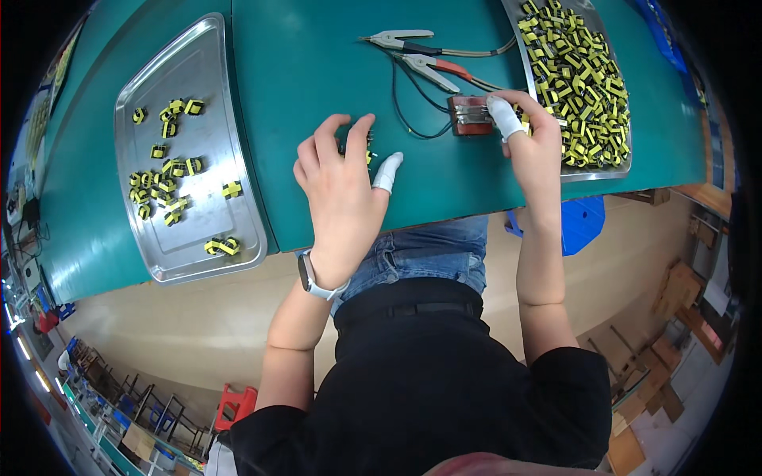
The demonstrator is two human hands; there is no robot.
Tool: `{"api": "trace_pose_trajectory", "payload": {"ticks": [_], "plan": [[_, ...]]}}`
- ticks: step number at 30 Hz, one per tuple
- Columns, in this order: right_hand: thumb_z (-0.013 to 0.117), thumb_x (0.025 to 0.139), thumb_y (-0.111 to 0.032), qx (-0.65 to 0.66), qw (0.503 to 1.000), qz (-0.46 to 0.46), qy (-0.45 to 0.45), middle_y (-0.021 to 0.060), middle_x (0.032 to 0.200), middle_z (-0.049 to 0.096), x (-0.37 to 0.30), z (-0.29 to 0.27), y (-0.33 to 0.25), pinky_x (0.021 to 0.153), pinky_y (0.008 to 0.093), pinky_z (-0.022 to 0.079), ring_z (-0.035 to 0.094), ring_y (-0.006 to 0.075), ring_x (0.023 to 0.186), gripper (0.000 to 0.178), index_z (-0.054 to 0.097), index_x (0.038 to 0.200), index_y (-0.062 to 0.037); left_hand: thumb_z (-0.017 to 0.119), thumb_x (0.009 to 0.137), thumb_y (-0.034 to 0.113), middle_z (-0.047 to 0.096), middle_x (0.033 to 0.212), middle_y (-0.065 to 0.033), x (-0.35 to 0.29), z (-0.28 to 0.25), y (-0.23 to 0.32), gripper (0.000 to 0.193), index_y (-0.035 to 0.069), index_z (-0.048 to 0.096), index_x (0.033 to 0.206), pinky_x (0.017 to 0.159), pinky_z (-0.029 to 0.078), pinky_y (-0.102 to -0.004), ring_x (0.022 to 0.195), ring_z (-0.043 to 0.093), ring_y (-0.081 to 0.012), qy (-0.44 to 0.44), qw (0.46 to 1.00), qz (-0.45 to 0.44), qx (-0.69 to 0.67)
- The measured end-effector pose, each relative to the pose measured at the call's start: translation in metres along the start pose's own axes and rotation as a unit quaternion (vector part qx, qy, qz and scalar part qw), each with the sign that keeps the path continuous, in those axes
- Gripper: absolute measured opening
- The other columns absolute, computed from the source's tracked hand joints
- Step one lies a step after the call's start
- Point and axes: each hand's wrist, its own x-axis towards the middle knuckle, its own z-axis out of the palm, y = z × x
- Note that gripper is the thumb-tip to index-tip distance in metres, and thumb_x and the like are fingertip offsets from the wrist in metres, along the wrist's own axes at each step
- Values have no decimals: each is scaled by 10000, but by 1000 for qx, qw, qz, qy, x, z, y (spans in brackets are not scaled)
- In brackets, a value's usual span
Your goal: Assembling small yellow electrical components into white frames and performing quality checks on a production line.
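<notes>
From here I can't tell either grip, right fingers (pixel 541 113) at the red block (pixel 467 125), left fingers (pixel 358 143) curled over a yellow-black component (pixel 368 157), likely light, stiff, best pinched by its body, sparing pins (pixel 371 138).

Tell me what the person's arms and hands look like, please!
The left hand has a white cover on its thumb, and a dark-faced watch with a pale band on its wrist. The right hand wears a white thumb cover too. Both arms have short black sleeves and bare forearms.
</notes>
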Motion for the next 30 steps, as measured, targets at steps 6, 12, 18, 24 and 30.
{"api": "trace_pose_trajectory", "payload": {"ticks": [6, 12, 18, 24, 30], "plan": [[691, 961, -254, -164, 986, 15, -17, -11, 658, 554, 8, -7, 5, 498, 262, 311, 413, 48, 544, 216, 745, 1053, -65, 750, 847, 114, 612, 1136, -67, 11, 4, -1, 293, 96, 694, 1134, 914, 403, -447, 1022, 557, -279, 34, 999, 9, 1], [657, 961, -199, -132, 991, -4, -35, 129, 880, 740, 5, -7, 0, 599, 316, 461, 610, 175, 681, 224, 741, 1060, -17, 774, 839, 77, 682, 1052, -55, 21, 5, -3, 238, 98, 709, 1067, 921, 447, -407, 959, 632, -268, 38, 996, 17, -74], [424, 1078, -307, 494, 808, 140, -289, 106, 954, 513, -9, 5, 25, 439, 212, 388, 467, 118, 626, 497, 481, 1424, 44, 846, 784, 206, 693, 1067, -78, 22, -14, 16, 329, 96, 712, 1063, 816, 532, -377, 944, 673, -265, 26, 950, 40, -308], [505, 1070, -418, 571, 721, 169, -355, 103, 1051, 636, -29, 31, 21, 461, 200, 380, 492, 85, 566, 428, 570, 1273, -48, 866, 743, 300, 747, 1036, -75, 16, -3, 9, 416, 58, 697, 1037, 856, 547, -375, 980, 680, -265, 96, 939, 155, -291], [696, 971, -246, 564, 742, 176, -317, 75, 983, 631, -36, 39, 10, 438, 200, 365, 499, 72, 552, 343, 577, 1235, -61, 875, 749, 252, 755, 1067, -71, 9, 3, 11, 407, 69, 684, 1059, 895, 547, -390, 1063, 656, -275, 106, 931, 140, -320]]}}
